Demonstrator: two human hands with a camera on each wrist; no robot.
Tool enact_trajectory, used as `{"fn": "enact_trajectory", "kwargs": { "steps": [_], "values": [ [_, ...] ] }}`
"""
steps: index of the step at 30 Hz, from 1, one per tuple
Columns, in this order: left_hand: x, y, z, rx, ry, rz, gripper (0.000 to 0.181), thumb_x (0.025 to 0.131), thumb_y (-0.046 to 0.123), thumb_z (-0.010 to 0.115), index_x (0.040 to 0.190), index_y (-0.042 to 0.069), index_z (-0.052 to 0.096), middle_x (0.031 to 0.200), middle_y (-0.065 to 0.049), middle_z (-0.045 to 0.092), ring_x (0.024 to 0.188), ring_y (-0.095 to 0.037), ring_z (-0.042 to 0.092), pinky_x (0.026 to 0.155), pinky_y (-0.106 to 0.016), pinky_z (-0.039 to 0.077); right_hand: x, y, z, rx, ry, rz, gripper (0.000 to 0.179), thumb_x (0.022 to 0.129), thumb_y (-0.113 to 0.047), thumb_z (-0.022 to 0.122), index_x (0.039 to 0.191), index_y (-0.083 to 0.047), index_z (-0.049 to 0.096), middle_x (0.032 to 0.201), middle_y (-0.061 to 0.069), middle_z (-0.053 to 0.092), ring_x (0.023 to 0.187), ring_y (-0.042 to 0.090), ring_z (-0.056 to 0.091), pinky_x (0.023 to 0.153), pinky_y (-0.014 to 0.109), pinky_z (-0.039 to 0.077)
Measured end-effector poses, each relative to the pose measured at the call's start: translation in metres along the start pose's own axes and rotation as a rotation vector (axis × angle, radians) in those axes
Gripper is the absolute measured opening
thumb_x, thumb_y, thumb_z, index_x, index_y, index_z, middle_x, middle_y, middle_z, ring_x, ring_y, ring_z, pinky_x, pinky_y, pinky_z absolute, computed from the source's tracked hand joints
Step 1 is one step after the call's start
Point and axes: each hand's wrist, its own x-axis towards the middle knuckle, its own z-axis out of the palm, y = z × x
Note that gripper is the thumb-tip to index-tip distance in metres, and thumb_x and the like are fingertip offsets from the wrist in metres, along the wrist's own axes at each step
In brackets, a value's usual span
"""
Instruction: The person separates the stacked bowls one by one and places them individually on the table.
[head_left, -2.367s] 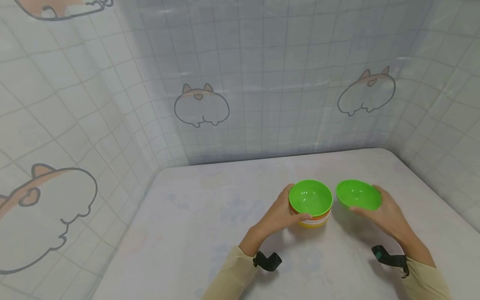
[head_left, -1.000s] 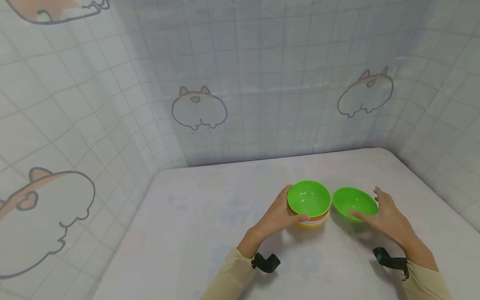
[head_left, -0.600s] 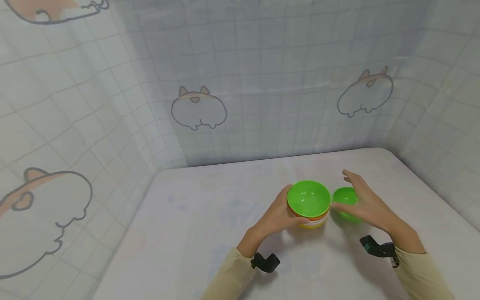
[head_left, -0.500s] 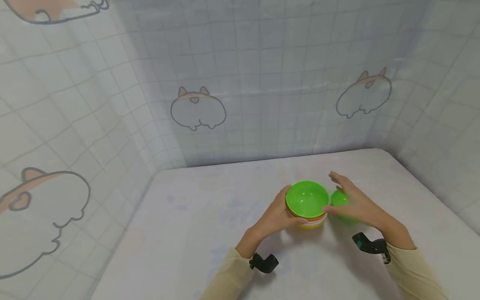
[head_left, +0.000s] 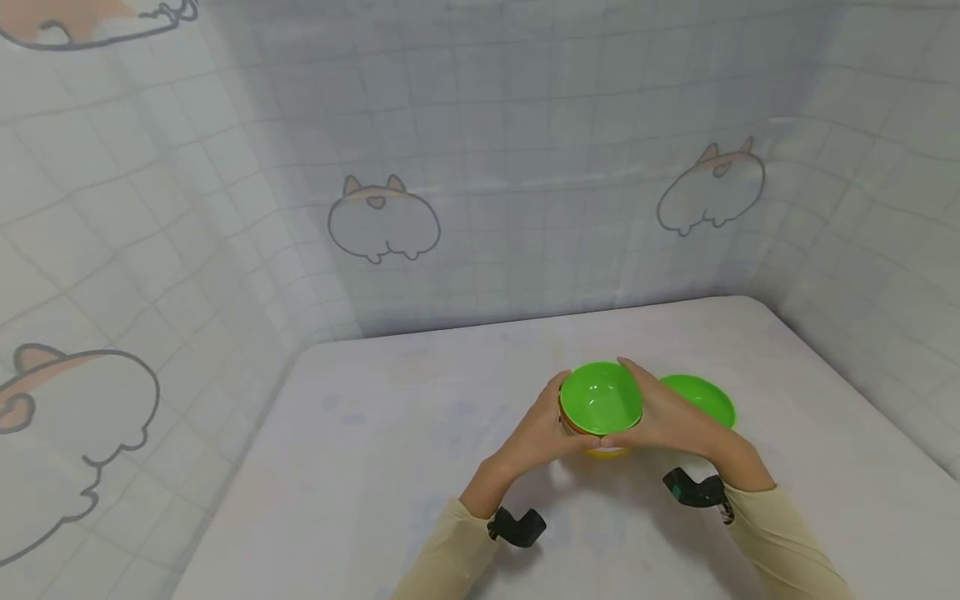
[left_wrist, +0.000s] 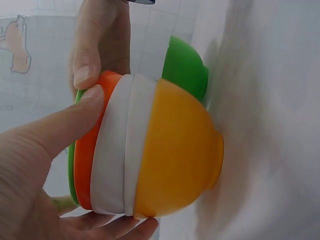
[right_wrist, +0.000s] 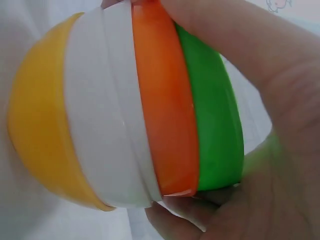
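Observation:
A nested stack of bowls stands on the table right of centre in the head view, with a green bowl [head_left: 602,396] on top. Beneath it come an orange bowl [right_wrist: 162,100], white bowls [left_wrist: 112,150] and a yellow bowl [left_wrist: 175,150] at the bottom. My left hand [head_left: 531,433] grips the stack from the left. My right hand [head_left: 675,421] curls round its right side near the top, thumb tips close together in front. More of the top green bowl shows on the right side than on the left. Behind my right hand sits a separate green bowl [head_left: 701,396], partly hidden.
The pale cloth-covered table [head_left: 360,483] reaches to its back edge. A grid-patterned curtain [head_left: 510,167] with dog drawings hangs behind it and at both sides. Black wrist cameras [head_left: 693,487] are strapped on both sleeves.
My right hand set the separate green bowl down beside the stack and let go. It then moved left and took hold of the stack's right side. My left hand kept its grip.

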Motion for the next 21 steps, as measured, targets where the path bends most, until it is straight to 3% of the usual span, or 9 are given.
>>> {"fn": "enact_trajectory", "kwargs": {
  "steps": [4, 9, 16, 21],
  "values": [
    [-0.0017, -0.0001, -0.0012, 0.002, 0.003, -0.012, 0.097, 0.079, 0.029, 0.081, 0.151, 0.005, 0.019, 0.144, -0.008, 0.038, 0.129, -0.017, 0.041, 0.104, -0.038, 0.036, 0.0017, -0.0011, 0.0018, 0.03, 0.008, -0.01, 0.099, 0.062, -0.05, 0.088, 0.137, -0.008, 0.04, 0.122, 0.002, 0.056, 0.107, 0.02, 0.056, 0.086, 0.047, 0.048],
    [-0.003, 0.001, -0.0005, 0.03, 0.004, -0.066, 0.1, 0.078, 0.033, 0.081, 0.151, 0.005, 0.019, 0.145, -0.007, 0.039, 0.129, -0.015, 0.041, 0.104, -0.037, 0.038, -0.0017, -0.0011, 0.0013, -0.017, 0.014, 0.038, 0.103, 0.063, -0.052, 0.087, 0.139, -0.003, 0.037, 0.124, 0.008, 0.055, 0.107, 0.024, 0.057, 0.084, 0.047, 0.048],
    [-0.0027, 0.0025, -0.0013, 0.034, 0.012, -0.028, 0.093, 0.075, 0.031, 0.083, 0.147, 0.006, 0.03, 0.139, -0.004, 0.044, 0.124, -0.011, 0.046, 0.101, -0.033, 0.039, -0.0032, 0.0014, 0.0022, -0.078, 0.014, 0.066, 0.105, 0.067, -0.052, 0.084, 0.141, 0.002, 0.033, 0.124, 0.014, 0.056, 0.107, 0.028, 0.057, 0.083, 0.049, 0.048],
    [-0.0036, 0.002, -0.0024, 0.052, 0.027, -0.038, 0.092, 0.074, 0.032, 0.085, 0.145, 0.007, 0.033, 0.137, -0.003, 0.046, 0.122, -0.01, 0.047, 0.099, -0.032, 0.041, -0.0025, -0.0005, 0.0021, -0.068, 0.004, 0.071, 0.104, 0.067, -0.052, 0.084, 0.142, 0.0, 0.033, 0.125, 0.013, 0.055, 0.108, 0.027, 0.057, 0.084, 0.05, 0.048]
  ]
}}
